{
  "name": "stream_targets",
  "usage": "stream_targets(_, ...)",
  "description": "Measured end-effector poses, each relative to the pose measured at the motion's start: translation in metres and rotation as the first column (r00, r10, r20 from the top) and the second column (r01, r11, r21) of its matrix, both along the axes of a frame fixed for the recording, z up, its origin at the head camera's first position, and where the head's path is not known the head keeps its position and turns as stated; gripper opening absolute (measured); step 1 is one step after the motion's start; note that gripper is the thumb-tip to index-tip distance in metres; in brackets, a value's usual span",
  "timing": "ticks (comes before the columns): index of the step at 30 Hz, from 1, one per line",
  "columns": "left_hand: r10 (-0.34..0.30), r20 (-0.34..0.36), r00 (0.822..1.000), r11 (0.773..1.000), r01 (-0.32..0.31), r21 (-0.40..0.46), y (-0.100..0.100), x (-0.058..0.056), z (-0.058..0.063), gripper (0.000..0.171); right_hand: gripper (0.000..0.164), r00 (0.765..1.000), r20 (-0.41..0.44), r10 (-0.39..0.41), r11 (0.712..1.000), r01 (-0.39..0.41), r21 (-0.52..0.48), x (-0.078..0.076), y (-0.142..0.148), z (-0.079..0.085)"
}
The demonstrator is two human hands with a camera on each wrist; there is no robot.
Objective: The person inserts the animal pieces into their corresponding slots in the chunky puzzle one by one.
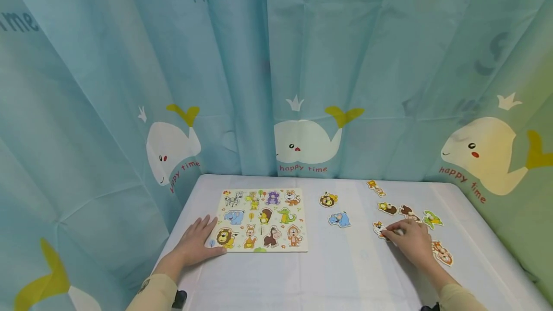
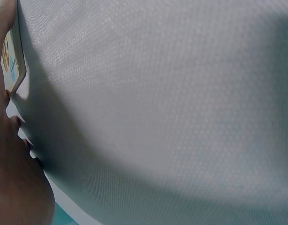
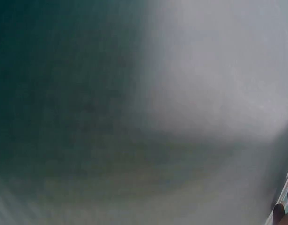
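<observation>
One thin, pale board (image 1: 254, 227) with rows of bright animal pictures lies on the left side of the counter (image 1: 341, 272), which has a white cloth on it, in the head view. We see the left hand (image 1: 198, 243) by the board's near left corner. Its fingers are loose and spread out, not gripping, and its thumb touches the corner. Over on the right side, we see the right hand (image 1: 409, 240) with bent fingers. Finger and thumb pinch the right edge of a small, flat white animal piece (image 1: 378, 229). More flat animal pieces lie close by: a brown and yellow one (image 1: 387, 209), a dark brown one (image 1: 409, 212), a green crocodile (image 1: 432, 219) and an orange-brown one (image 1: 442, 254). A little orange one (image 1: 376, 187) lies farther back. Near the board are a yellow and brown lion (image 1: 328, 199) and a blue elephant (image 1: 339, 220). Behind it all hangs a blue-green curtain (image 1: 242, 85) with white whales.

In the left wrist view, we see part of the left hand along the left edge, next to the board's corner.

In the right wrist view, it is mostly blurry cloth. Just fingertips (image 3: 279, 213) show low on the right, and we cannot tell there what they hold.
</observation>
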State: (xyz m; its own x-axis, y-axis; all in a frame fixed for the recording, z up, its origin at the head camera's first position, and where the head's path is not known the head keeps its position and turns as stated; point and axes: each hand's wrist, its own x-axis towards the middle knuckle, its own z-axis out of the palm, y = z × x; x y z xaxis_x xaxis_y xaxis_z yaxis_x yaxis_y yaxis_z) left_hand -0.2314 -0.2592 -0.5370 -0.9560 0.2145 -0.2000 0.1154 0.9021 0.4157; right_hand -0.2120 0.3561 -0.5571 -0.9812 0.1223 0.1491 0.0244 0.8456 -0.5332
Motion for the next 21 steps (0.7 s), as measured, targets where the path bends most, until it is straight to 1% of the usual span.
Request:
stream_targets(6,0.002,0.001,1.0,1.0,-0.002,0.001,-0.0001,0.0001,0.0006,0.112,0.031,1.0,0.005,0.013,0.999,-0.013,-0.03,0.0017,0.001,-0.0022)
stream_targets(15,-0.013,-0.031,0.999,0.999,0.014,0.04,-0.0023,0.0003,-0.003,0.115,0.038,0.996,0.083,0.038,0.996,-0.031,-0.088,-0.0023,0.0069,0.0006)
stream_targets(18,-0.014,-0.023,1.0,0.999,0.015,0.041,-0.0014,0.0003,-0.001,0.114,0.038,0.994,0.099,0.045,0.995,-0.036,-0.092,-0.003,0.0082,0.0003)
stream_targets(21,-0.006,-0.003,1.0,1.0,0.006,0.027,-0.0002,-0.0001,0.0009,0.113,0.038,0.994,0.096,0.05,0.995,-0.041,-0.092,-0.0028,0.0089,-0.0002)
